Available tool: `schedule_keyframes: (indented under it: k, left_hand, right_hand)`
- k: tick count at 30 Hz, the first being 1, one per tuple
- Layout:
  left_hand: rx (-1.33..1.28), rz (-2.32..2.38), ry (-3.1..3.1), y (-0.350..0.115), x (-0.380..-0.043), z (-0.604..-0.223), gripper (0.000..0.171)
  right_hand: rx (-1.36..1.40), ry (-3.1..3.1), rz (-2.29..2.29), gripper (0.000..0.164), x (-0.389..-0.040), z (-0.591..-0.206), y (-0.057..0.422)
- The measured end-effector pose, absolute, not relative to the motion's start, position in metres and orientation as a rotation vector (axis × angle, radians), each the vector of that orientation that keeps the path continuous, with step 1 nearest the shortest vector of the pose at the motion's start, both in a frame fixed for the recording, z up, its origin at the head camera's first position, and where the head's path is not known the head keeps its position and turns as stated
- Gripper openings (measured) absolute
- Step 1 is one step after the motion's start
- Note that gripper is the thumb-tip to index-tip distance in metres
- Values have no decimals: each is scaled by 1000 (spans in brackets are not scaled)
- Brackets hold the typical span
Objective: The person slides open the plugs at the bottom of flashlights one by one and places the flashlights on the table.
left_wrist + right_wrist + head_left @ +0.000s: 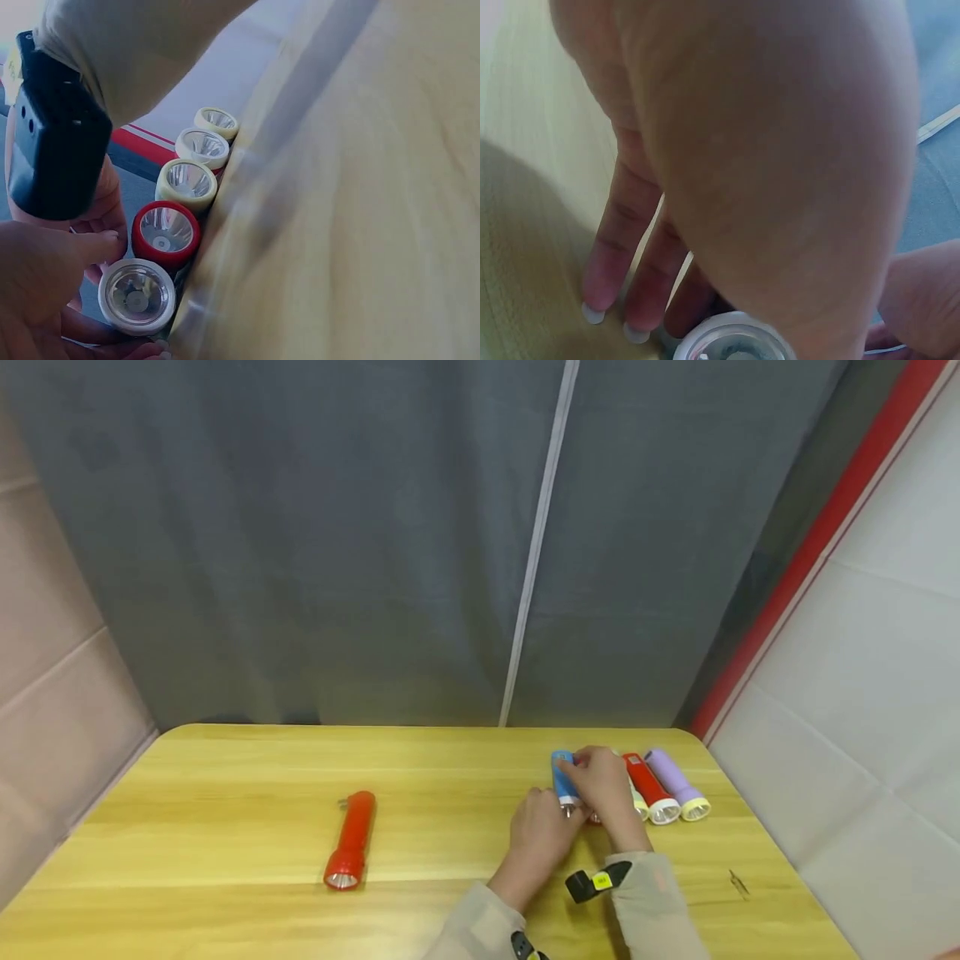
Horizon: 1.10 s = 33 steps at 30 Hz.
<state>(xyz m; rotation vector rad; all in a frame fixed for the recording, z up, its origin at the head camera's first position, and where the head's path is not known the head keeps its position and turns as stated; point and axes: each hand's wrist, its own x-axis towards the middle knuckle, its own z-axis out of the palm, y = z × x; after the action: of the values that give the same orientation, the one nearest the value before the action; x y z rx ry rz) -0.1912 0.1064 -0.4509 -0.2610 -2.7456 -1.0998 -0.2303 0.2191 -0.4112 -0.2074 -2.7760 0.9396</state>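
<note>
A blue flashlight [564, 777] with a pale rim lies on the table, its lens end toward me. My left hand [542, 827] holds it near the lens end; in the left wrist view, thumb and fingers of the left hand [37, 285] lie on either side of the flashlight's lens [137, 297]. My right hand [606, 783] pinches the tail end; most of that contact is hidden. Beside it runs a row: a red-rimmed flashlight [166, 234] mostly under my right hand, a cream-rimmed one [186, 184], a red one with white rim [651, 787], and a purple one [672, 774].
Apart from the row, a red flashlight [354, 840] lies on the left of the wooden table [225, 827]. A small dark mark [738, 884] shows at the right. A grey curtain [337, 568] hangs behind; a white panel [870, 693] borders the right side.
</note>
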Motion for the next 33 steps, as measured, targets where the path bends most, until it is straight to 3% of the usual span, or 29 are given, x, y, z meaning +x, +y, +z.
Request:
schedule_keyframes:
  k: [15, 21, 33]
  left_hand:
    - [-216, -1016, -2729, 105, -196, -455, 39]
    - [-242, -978, -2725, 105, -196, -458, 37]
    - [-270, -846, -2654, 109, -191, -457, 18]
  right_hand:
    - [-290, -2778, 963, 42, -234, -413, 211]
    - [-290, -2781, 915, 31, -238, -416, 206]
    - [-291, -2839, 638, 25, -238, -423, 196]
